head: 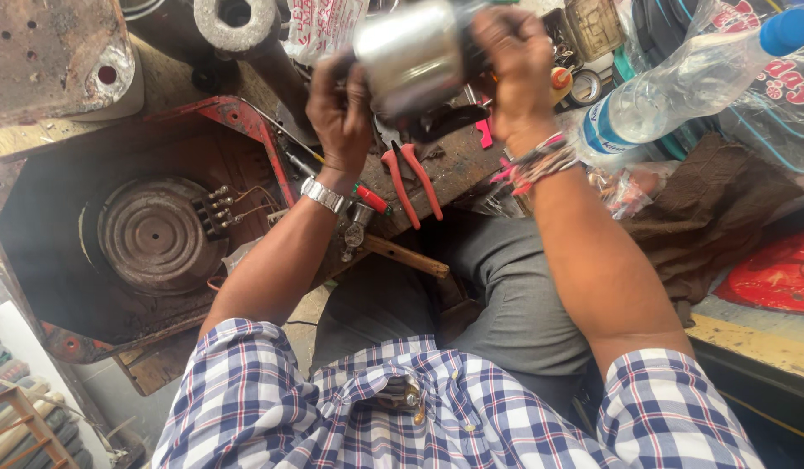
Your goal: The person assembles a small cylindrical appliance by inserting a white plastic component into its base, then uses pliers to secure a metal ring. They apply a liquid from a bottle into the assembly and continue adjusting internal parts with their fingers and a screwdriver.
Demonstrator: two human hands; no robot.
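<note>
Above a cluttered workbench (458,165), head view: left hand (339,111) & right hand (515,65) both clasp a shiny metal cylinder (409,54), held up at top centre. Looks heavy, rigid, smooth, prob. slippery; best held around its sides w/ both palms. Red-handled pliers (412,181) lie below.
</note>
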